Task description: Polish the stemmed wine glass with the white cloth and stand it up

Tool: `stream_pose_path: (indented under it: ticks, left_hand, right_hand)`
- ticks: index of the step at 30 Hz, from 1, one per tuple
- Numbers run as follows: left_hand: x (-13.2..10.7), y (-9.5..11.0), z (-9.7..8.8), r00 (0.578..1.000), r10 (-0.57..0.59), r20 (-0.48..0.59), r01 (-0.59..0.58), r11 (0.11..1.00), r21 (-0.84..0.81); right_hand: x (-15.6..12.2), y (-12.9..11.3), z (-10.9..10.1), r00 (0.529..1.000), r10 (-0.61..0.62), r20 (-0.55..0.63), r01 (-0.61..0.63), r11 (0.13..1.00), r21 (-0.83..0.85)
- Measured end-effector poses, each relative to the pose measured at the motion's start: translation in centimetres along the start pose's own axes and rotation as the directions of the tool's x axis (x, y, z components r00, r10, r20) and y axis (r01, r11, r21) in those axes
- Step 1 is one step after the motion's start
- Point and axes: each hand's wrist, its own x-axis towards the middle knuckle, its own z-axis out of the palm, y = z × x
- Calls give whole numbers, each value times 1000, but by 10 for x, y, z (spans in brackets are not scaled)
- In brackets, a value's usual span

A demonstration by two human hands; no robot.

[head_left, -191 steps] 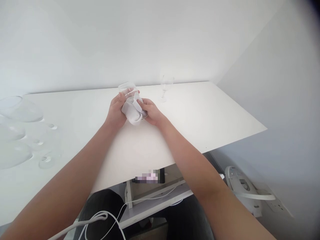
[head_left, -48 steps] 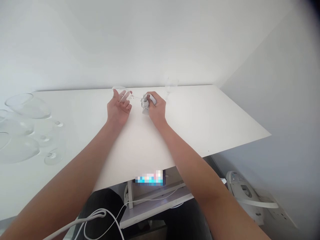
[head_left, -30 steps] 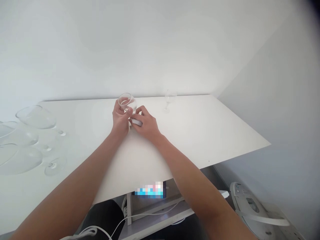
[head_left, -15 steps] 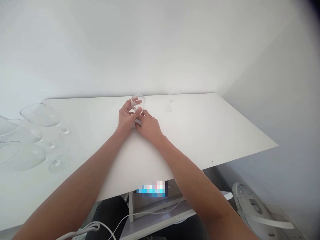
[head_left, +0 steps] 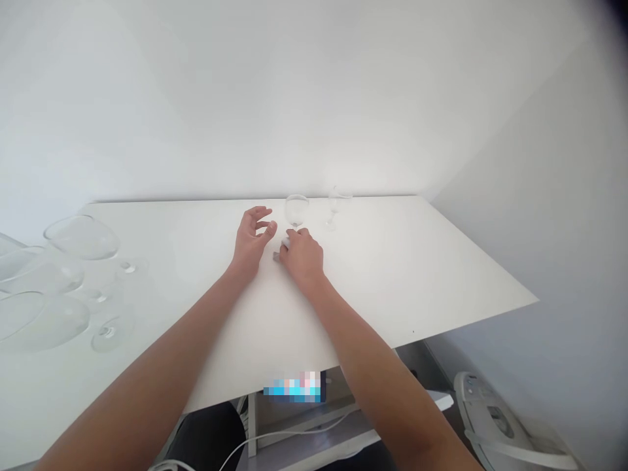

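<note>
A clear stemmed glass (head_left: 297,210) is upright near the back of the white table (head_left: 363,281). My right hand (head_left: 303,256) is closed just in front of it, around what looks like a small grey-white cloth (head_left: 277,256). Fingers cover the glass's lower stem and foot, so whether they touch it cannot be made out. Left of the glass and apart from it, my left hand (head_left: 252,239) has bent, spread fingers with nothing in them. Another clear glass (head_left: 334,204), with a jagged-looking, uneven rim, stands to the right by the wall.
Several large clear stemmed glasses (head_left: 53,320) are grouped on the table's left. Below the front edge are an open shelf (head_left: 304,422), a lit screen (head_left: 294,387) and a white cable (head_left: 275,434). A white appliance (head_left: 495,418) sits low at the right.
My left hand has let go of the glass's bowl, and its fingers have spread. The glass now stands farther right, and my right hand with the cloth has shifted slightly right too.
</note>
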Motion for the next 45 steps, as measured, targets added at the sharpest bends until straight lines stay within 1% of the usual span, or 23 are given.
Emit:
stream_pose_path:
  ticks: [4,9,12,15,17,19,21,22,24,28,31,33,34,36,38,39,41,43,45]
  left_hand:
    - [0,-1,0,1000,-19,25,20,1000,-18]
    - [-2,0,-1,998,-61,24,62,998,-30]
    - [-2,1,-1,997,-77,16,77,997,-24]
    - [-2,0,-2,989,-146,-29,146,989,-14]
    - [-1,-2,-4,985,-174,-11,174,984,-39]
    - [-1,-3,-6,990,-133,57,135,990,-48]
    - [-2,-3,-8,990,-79,114,81,997,-13]
    - [-2,-4,-8,990,-72,125,73,997,-5]
    - [-3,-4,-9,988,-85,128,84,996,15]
    - [-4,-6,-9,993,-105,61,102,993,54]
    - [-13,-7,-9,992,-112,61,105,989,107]
    - [-28,-6,-8,991,-120,56,111,983,144]
    - [-39,-4,-8,989,-133,68,121,980,159]
    - [-66,1,-11,984,-150,92,133,975,177]
    - [-98,9,-20,983,-156,96,134,970,204]
    - [-116,13,-28,982,-162,97,138,965,222]
    - [-150,24,-53,983,-175,61,153,951,268]
    - [-180,38,-85,982,-177,-72,191,898,397]
    - [-202,57,-121,964,-120,-236,219,862,457]
  right_hand:
    - [1,0,-1,998,57,25,-57,998,-26]
    - [6,4,-1,987,136,83,-129,988,-86]
    - [10,8,-1,989,123,85,-113,987,-117]
    - [12,9,3,990,118,76,-107,985,-136]
    - [12,7,7,988,136,75,-124,981,-146]
    - [11,5,11,988,147,52,-138,979,-151]
    - [10,3,16,989,143,25,-137,979,-148]
    - [9,1,17,991,133,18,-129,981,-145]
    - [6,-1,20,992,126,12,-122,981,-149]
    - [1,-7,24,992,124,-18,-125,979,-163]
    - [-10,-12,30,990,132,-42,-137,977,-160]
    - [-23,-15,35,993,106,-60,-115,980,-163]
    - [-31,-16,37,995,70,-76,-82,983,-165]
    - [-48,-17,39,992,3,-128,-26,983,-180]
    - [-64,-16,38,978,-42,-207,1,981,-196]
    - [-70,-15,37,969,-58,-239,9,980,-198]
    - [-79,-13,34,962,-90,-259,42,982,-184]
    - [-86,-13,30,966,-125,-226,93,985,-148]
    - [-90,-15,25,971,-142,-194,125,987,-99]
